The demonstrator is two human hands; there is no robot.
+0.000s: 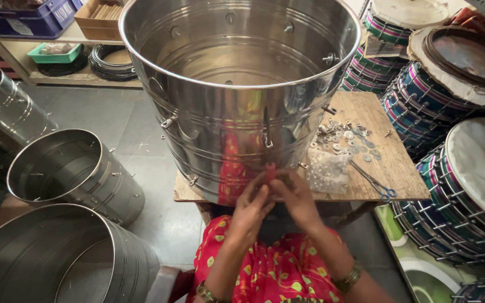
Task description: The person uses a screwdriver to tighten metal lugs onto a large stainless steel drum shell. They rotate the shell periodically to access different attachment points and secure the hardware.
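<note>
Big steel drum shell (237,106) on wooden board (399,168), top rim cut off. My left hand (252,209) and right hand (297,197) at shell's near wall, fingertips pinched around small red piece (270,171), mostly hidden. Loose washers (349,140) right of shell.

The grey floor (113,123) is smooth. A wooden shelf (74,39) stands at the back, holding boxes.

A big steel drum shell (237,106) is filling the middle of the frame, blocking the wooden board (391,168) on its left side. Loose washers (346,140), a plastic bag (328,171) and scissors (374,182) are crowding the board's right part. Stacked drums (450,146) are walling off the right; bare floor (124,129) is lying open at centre left.
</note>
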